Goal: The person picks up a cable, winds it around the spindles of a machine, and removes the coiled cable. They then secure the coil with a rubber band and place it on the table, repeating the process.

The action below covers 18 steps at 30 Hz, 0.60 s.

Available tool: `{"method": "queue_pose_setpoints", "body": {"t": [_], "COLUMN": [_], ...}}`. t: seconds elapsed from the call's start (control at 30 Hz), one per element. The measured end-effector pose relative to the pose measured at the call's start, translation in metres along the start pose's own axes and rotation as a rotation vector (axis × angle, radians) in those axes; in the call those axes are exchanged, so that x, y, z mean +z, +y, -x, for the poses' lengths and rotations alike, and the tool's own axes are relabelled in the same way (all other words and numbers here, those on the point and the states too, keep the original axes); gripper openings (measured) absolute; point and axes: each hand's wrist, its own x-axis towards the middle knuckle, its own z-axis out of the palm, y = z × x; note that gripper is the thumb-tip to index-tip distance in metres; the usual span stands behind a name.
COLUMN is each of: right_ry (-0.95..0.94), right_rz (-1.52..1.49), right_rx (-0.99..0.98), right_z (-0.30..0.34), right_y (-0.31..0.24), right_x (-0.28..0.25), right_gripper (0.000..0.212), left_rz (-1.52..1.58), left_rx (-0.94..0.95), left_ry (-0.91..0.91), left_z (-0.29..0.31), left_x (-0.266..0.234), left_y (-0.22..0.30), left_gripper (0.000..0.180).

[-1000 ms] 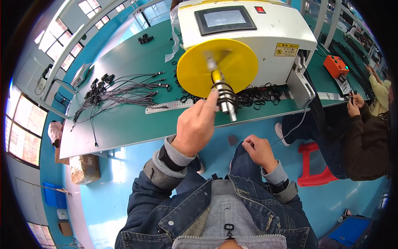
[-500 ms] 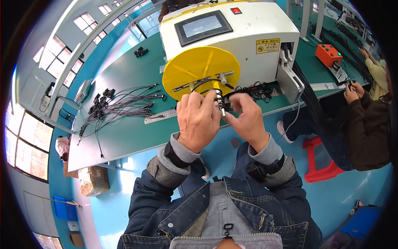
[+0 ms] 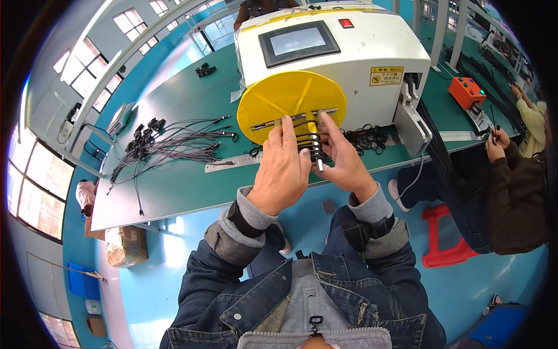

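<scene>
A black cable (image 3: 308,141) is looped in several turns around a yellow post with a metal rod (image 3: 320,165), which stands out from a round yellow disc (image 3: 290,96). The disc is mounted on the front of a white machine (image 3: 354,49). On the coil's left is my left hand (image 3: 279,171), fingers stretched toward the disc and thumb against the loops. My right hand (image 3: 347,163) curves around the coil's right side, its index finger reaching up to the disc and its thumb by the rod's tip. Its other fingertips are partly hidden behind the loops.
Black cables with connectors (image 3: 168,142) lie spread on the green table (image 3: 168,104), left of a steel ruler (image 3: 232,163). More coiled cables (image 3: 367,138) sit right of the disc. An orange button box (image 3: 467,93) stands farther right. A co-worker (image 3: 514,186) sits near a red stool (image 3: 444,244).
My left fingers have straightened up along the coil toward the disc. The right hand, blurred and apart before, has closed in on the coil. The view has shifted slightly.
</scene>
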Motion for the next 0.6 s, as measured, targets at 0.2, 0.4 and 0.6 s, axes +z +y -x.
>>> {"method": "queue_pose_setpoints", "body": {"t": [0.2, 0.4, 0.6], "right_ry": [0.223, 0.332, 0.39], "right_rz": [0.272, 0.602, 0.453], "right_rx": [-0.016, -0.152, -0.027], "right_z": [0.021, 0.016, 0.017], "right_y": [-0.015, -0.018, -0.025], "right_x": [0.033, 0.041, 0.048], "right_gripper": [0.054, 0.032, 0.021], "left_rz": [-0.031, -0.054, -0.06], "left_rx": [-0.035, 0.082, -0.031], "left_ry": [-0.139, -0.022, -0.067], "left_z": [-0.004, -0.005, -0.001], "left_x": [-0.013, -0.014, -0.013], "left_y": [0.005, 0.012, 0.014], "left_gripper": [0.026, 0.017, 0.013]}}
